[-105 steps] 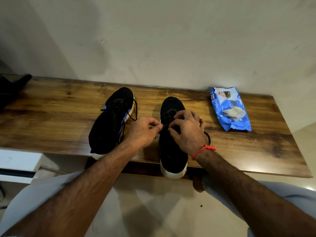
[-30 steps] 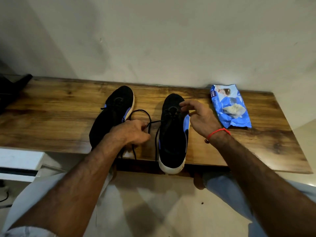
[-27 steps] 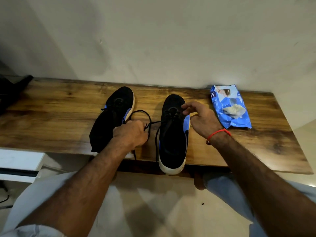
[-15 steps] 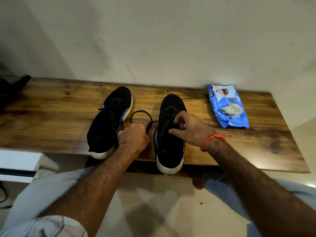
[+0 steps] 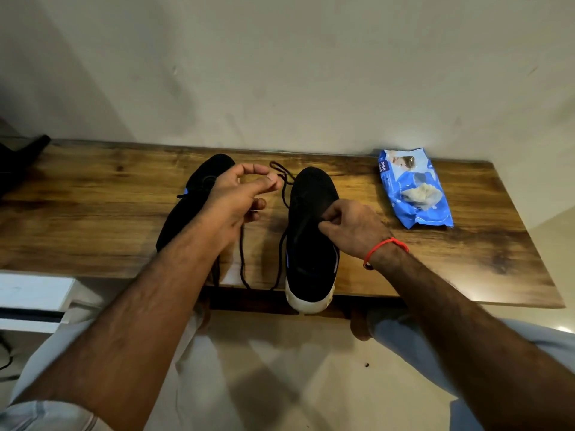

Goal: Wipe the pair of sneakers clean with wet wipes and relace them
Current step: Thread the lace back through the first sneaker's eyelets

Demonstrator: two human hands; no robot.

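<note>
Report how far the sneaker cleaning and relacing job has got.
Looks done: a crumpled used wipe lies on the blue wet-wipe pack.
In hand: the left hand pinches the loose black lace; the right hand pinches at the right black sneaker.
Left: finishing its lacing. The left black sneaker's state is unclear.

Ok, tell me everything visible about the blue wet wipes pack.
The wet wipes pack is a soft blue plastic pouch with white print and the letters "mee" near its far left corner. It lies flat on the wooden table, near the wall, right of both sneakers. A crumpled whitish wipe sits at its middle opening. Neither hand touches it; nothing rests against it.
</note>
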